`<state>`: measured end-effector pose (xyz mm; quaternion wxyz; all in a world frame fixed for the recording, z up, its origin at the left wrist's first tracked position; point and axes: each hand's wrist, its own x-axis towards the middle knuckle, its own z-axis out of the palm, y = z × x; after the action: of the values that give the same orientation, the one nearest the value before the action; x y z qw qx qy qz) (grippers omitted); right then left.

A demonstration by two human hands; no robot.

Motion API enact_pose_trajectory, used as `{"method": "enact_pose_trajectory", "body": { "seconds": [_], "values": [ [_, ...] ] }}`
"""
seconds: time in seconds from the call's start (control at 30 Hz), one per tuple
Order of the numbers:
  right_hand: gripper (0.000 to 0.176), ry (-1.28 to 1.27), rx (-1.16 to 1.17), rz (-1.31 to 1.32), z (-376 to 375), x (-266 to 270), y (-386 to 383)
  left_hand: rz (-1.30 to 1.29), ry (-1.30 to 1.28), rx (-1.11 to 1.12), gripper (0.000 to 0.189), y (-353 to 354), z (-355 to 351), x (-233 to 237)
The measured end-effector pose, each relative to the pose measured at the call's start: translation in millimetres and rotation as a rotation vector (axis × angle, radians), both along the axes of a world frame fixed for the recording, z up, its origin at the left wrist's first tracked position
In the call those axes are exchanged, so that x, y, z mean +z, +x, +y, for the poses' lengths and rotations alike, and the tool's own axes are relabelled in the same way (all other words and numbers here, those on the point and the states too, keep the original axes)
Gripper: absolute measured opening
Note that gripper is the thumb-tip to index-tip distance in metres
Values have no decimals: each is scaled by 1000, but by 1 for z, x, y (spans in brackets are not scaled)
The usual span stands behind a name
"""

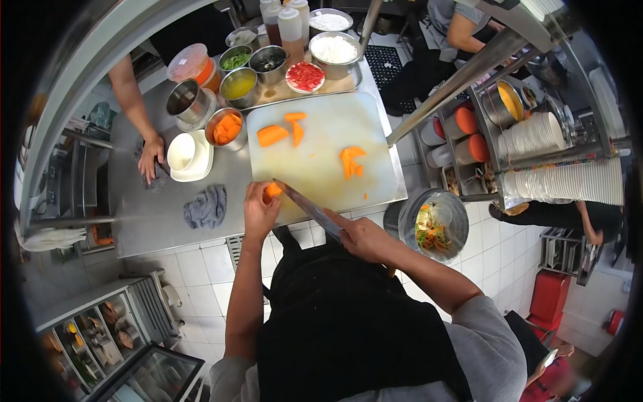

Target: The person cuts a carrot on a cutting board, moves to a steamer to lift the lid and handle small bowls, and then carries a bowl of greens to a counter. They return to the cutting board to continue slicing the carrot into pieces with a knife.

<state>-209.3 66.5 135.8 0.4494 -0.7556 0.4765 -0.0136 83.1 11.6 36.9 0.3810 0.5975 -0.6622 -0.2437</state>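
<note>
Near the front left edge of the white cutting board (308,175), my left hand (258,213) pinches a piece of carrot (272,190). My right hand (365,238) is wrapped round the handle of a knife (307,206), whose tip meets the carrot piece. Farther back on the board lie a thick carrot chunk (272,136) and two smaller pieces. Cut carrot wedges (349,163) are grouped at the right of the board. A metal bowl (234,145) with carrot pieces stands just left of the board.
Metal bowls, a plate of red strips (305,77) and squeeze bottles (291,30) line the back. White containers (191,157) and a grey cloth (205,207) lie left. Another person's hand (152,157) rests on a cloth there. A scrap bin (459,231) stands right, below shelves.
</note>
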Motion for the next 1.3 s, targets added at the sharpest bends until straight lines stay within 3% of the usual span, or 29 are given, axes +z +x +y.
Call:
{"method": "enact_pose_trajectory", "body": {
  "seconds": [0.17, 0.23, 0.37, 0.53, 0.6, 0.63, 0.73, 0.8, 0.83, 1.3],
  "values": [
    [78, -75, -5, -23, 7, -18, 3, 29, 72, 14, 37, -2, 0, 3],
    [75, -120, -23, -46, 7, -21, 5, -50, -80, -11, 35, -1, -2, -1],
    [79, -24, -16, 25, 0, -17, 5, -53, -92, -23, 36, 1, -3, -2],
    [71, -108, -119, -63, -8, -21, -22, 14, 58, -2, 38, 1, -1, 2],
    [69, 161, -202, -119, -7, -10, -28, 18, 67, -26, 39, 2, -1, 8],
    [69, 167, -209, -119, -4, -10, -28, 24, 79, -51, 39, 1, 0, 10],
    [71, 113, -153, -94, 2, -15, -15, -51, 78, -117, 41, 2, 0, 12],
    [77, -161, -20, 29, 8, -22, -5, -96, 52, -119, 40, 1, -1, 11],
    [85, -116, 16, 104, 9, -19, -1, -137, 26, -119, 40, -1, -1, 10],
    [87, -209, 67, 182, 21, -14, 9, -218, -23, -133, 36, -5, -6, 13]
  ]
}}
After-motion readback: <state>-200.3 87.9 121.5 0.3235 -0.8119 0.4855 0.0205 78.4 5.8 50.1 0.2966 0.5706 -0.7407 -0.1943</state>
